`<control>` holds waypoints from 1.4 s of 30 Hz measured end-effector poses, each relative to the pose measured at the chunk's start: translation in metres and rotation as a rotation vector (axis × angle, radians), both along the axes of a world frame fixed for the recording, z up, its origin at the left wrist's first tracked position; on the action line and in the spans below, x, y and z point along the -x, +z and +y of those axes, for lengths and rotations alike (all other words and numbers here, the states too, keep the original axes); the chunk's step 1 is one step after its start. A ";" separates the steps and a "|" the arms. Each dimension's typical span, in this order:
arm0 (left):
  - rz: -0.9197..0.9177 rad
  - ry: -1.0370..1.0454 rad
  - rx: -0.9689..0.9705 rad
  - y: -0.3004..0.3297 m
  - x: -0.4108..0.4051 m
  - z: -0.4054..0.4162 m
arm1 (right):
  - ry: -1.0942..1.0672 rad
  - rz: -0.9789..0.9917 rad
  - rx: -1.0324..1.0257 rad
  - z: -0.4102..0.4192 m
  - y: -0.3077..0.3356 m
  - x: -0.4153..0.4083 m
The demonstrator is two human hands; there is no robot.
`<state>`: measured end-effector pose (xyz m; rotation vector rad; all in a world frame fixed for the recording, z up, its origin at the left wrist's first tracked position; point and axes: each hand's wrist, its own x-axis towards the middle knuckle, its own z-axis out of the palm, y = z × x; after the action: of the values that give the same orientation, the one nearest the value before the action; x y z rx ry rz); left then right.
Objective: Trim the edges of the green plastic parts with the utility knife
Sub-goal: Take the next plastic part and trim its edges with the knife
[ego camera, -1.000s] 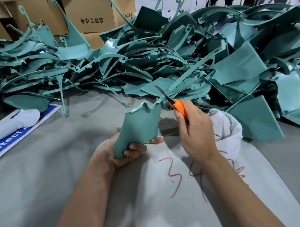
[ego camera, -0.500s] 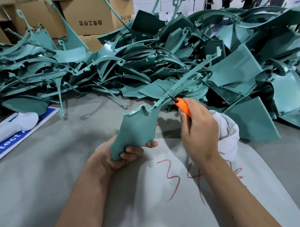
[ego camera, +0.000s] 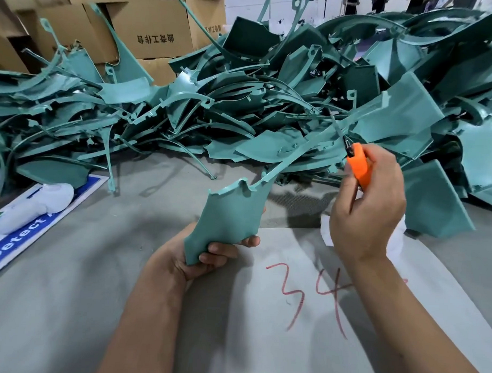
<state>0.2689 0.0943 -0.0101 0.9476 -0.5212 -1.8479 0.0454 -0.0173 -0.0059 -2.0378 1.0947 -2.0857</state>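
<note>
The left hand (ego camera: pixel 209 257) grips a green part (ego camera: pixel 230 213) upright above the counter (ego camera: pixel 68 277), in front of the pile (ego camera: pixel 242 102). The right hand (ego camera: pixel 369 207) holds the orange knife (ego camera: pixel 358 165), blade against the part's long strip.

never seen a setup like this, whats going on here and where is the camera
There is no machine: a person works with bare hands, and the one camera sits on their head, looking forward and down. The left hand grips a green plastic part by its lower end, holding it upright. The right hand grips an orange utility knife, its blade pointing up towards the part's long thin arm. Behind them a big pile of green parts lies on the grey table, with cardboard boxes further back. Under the hands is a white sheet marked 34 in red.
</note>
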 end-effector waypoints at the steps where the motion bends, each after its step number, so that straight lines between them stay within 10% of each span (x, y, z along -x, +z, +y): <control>1: -0.005 0.019 -0.005 0.001 0.001 0.000 | 0.009 -0.020 0.000 0.000 0.001 0.000; 18: -0.062 0.363 0.071 0.004 0.003 -0.002 | -0.004 -0.153 -0.044 0.005 0.000 -0.004; 26: -0.686 0.783 0.209 -0.013 -0.007 -0.015 | 0.058 -0.087 -0.251 -0.002 -0.005 -0.007; 42: -0.438 0.710 0.152 -0.009 -0.007 -0.009 | 0.011 0.078 -0.336 -0.005 -0.012 -0.008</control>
<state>0.2755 0.0853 -0.0187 1.2409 -0.4902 -0.9579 0.0533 -0.0220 -0.0180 -1.9666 1.3354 -1.6887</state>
